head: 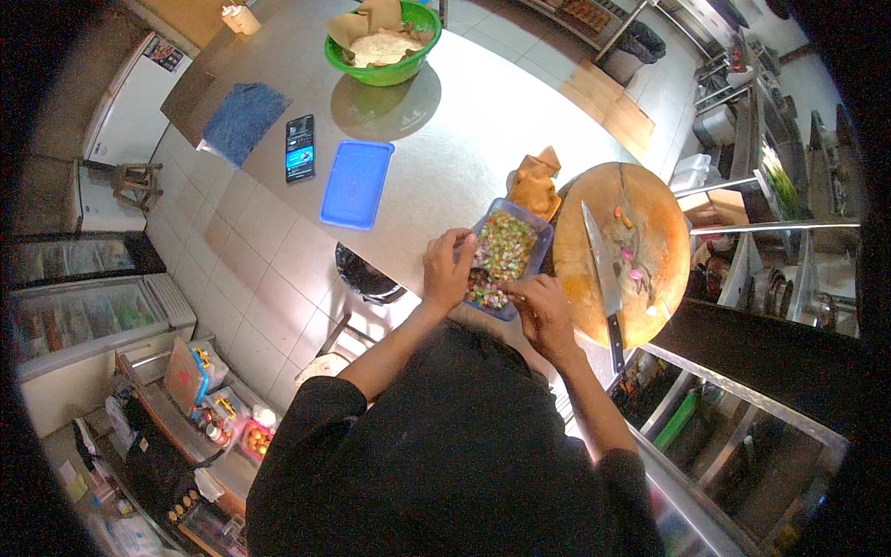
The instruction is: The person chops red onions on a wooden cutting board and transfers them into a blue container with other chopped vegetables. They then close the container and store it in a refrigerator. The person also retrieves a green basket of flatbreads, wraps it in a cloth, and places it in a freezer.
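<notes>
A blue-tinted plastic container [534, 259] holds finely chopped vegetables [502, 249] in green, purple, white and orange. My left hand [449, 270] grips its left rim, thumb at the edge. At the near right corner, my right hand [541, 310] has its fingers bent together over the vegetables; whether something is pinched between them cannot be told. Right of the container stands a round wooden chopping block [581, 278], bearing a kitchen knife [600, 261] with a black handle and small vegetable scraps [621, 217]. A blue plastic lid [357, 184] lies flat on the steel table [424, 150].
Crumpled brown paper or cloth [534, 186] lies beyond the container. A green plastic basin [383, 73] with paper and white flour-like contents stands at the far side. A smartphone [300, 150] and a blue cloth [243, 124] lie left of the lid. A stool [334, 362] stands below the table edge.
</notes>
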`<state>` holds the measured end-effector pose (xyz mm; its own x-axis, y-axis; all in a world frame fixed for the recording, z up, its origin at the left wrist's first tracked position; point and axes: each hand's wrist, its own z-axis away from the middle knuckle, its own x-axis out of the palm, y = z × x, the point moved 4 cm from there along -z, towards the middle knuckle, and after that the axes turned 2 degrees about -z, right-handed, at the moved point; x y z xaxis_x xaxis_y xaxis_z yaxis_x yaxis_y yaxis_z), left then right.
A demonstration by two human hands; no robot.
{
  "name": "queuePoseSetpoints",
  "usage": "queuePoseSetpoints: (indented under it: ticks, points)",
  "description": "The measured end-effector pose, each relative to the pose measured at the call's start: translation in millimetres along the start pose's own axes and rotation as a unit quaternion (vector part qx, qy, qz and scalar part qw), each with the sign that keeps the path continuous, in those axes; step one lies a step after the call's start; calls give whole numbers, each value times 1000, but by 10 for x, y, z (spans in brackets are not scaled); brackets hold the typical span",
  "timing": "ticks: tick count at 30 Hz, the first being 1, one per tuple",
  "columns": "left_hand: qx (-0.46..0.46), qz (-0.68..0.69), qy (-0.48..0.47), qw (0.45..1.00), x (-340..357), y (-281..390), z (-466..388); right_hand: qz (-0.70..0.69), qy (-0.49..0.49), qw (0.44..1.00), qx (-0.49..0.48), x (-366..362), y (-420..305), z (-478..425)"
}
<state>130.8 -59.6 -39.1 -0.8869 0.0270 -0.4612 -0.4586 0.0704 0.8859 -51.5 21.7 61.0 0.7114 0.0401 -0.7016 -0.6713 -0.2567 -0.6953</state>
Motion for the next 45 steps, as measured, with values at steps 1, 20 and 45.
queuePoseSetpoints:
  ticks: [1,20,45]
  points:
    - [2,0,3,1000,-10,9,0,8,6,1000,-13,-9,18,-61]
    - [-19,-9,-3,1000,2,-42,22,21,72,994,79,-169,210,-186]
    - [-36,-10,-20,999,10,-59,1,43,6,999,-18,-187,-284,-186]
